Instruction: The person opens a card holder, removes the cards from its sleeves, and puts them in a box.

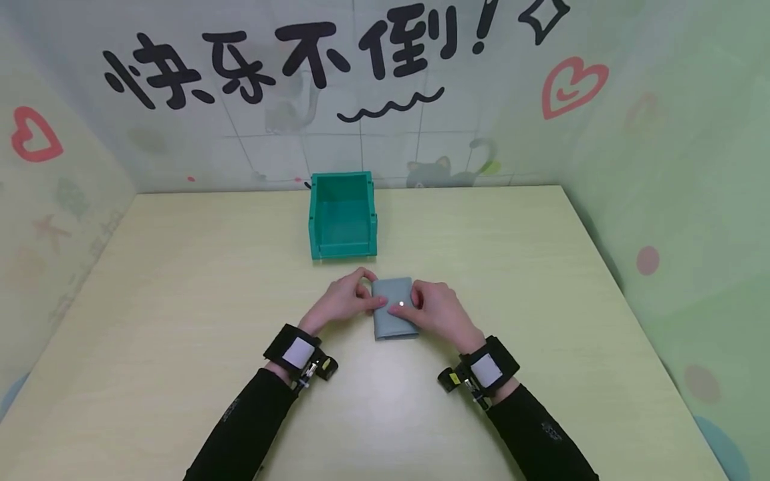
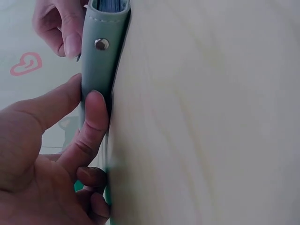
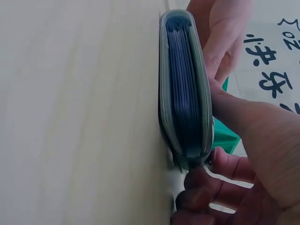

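Observation:
A small grey-blue card holder (image 1: 394, 325) lies closed on the table, in front of the green bin. My left hand (image 1: 344, 299) holds its left side, thumb on the cover and index finger against the stitched spine, where a metal stud shows in the left wrist view. From the right, my right hand (image 1: 444, 312) grips the opposite edge, its thumb on the cover by a small shiny dot and its other fingers curled at the side. A thick stack of thin sleeves (image 3: 185, 93) shows at the holder's near end in the right wrist view.
Behind the hands, near the table's back edge, stands a green open-fronted plastic bin (image 1: 343, 250). The pale wooden table (image 1: 180, 280) meets a printed backdrop (image 1: 252, 153) at the back, with further panels on the left and right.

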